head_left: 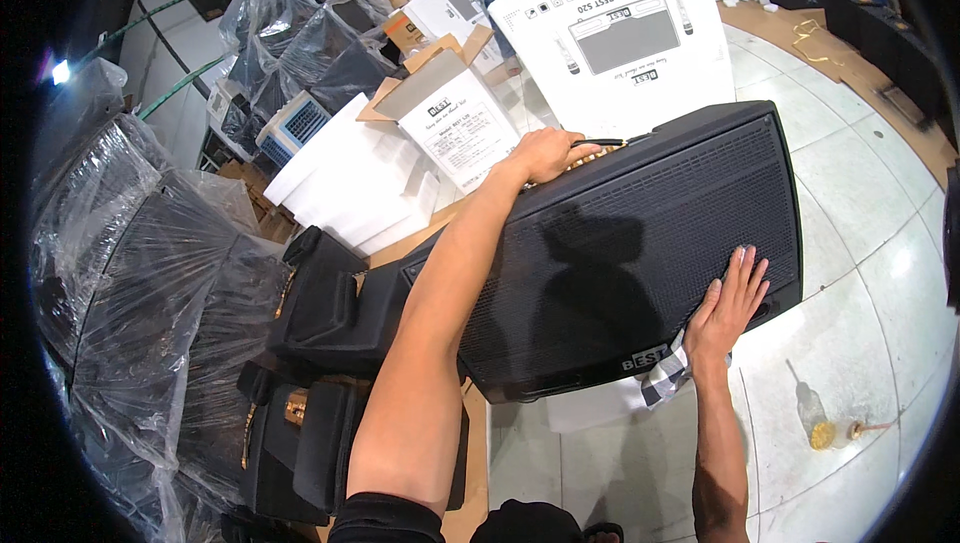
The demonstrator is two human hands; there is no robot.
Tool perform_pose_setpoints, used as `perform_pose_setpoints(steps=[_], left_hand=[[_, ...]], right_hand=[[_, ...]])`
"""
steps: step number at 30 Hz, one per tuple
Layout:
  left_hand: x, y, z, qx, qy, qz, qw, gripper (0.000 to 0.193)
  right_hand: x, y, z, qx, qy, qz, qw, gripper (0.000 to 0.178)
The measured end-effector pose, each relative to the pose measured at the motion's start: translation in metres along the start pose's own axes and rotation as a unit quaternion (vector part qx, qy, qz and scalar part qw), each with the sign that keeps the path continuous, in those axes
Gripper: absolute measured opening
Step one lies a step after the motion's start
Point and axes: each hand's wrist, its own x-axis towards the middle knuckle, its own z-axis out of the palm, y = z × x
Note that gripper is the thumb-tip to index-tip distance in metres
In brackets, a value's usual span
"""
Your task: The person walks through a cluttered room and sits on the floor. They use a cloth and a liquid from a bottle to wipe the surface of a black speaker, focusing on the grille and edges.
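A large black speaker (600,273) with a mesh front lies tilted before me, its grille facing up. At its far top edge, my left hand (545,156) is closed round a black carrying handle (600,143) with gold-coloured trim beside it. My right hand (725,313) rests flat on the grille near the right end, fingers stretched out. A black-and-white checked cloth (664,379) hangs by the heel of that hand over the speaker's near edge; whether the palm pins it is hidden. Part of a white block (590,413) shows under the speaker.
Beyond the speaker stands a large white printed carton (620,93), with an open carton (455,128) and white foam pieces (350,183) to its left. Black padded parts (330,313) and plastic-wrapped stacks (150,283) fill the left. A bottle (820,428) and a brush (865,430) are on the tiled floor.
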Motion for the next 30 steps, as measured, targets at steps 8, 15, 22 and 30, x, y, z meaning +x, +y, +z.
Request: perform_pose_setpoints(steps=[8,15,22,30], left_hand=[[-0.002,0.009,-0.001,-0.004,-0.017,-0.015,1.000,0.050],[0.008,-0.014,0.006,0.035,-0.043,0.035,0.998,0.050],[0.006,-0.018,0.013,0.006,0.028,0.033,0.999,0.054],[0.012,-0.013,0.016,0.029,0.027,0.075,0.996,0.049]], right_hand=[[-0.003,0.002,-0.004,0.002,-0.011,0.010,1.000,0.049],[-0.003,-0.013,0.000,-0.037,-0.031,-0.003,0.999,0.052],[-0.029,-0.076,0.021,0.044,-0.117,-0.226,0.966,0.052],[0.034,-0.055,0.005,-0.047,-0.102,-0.118,0.987,0.051]])
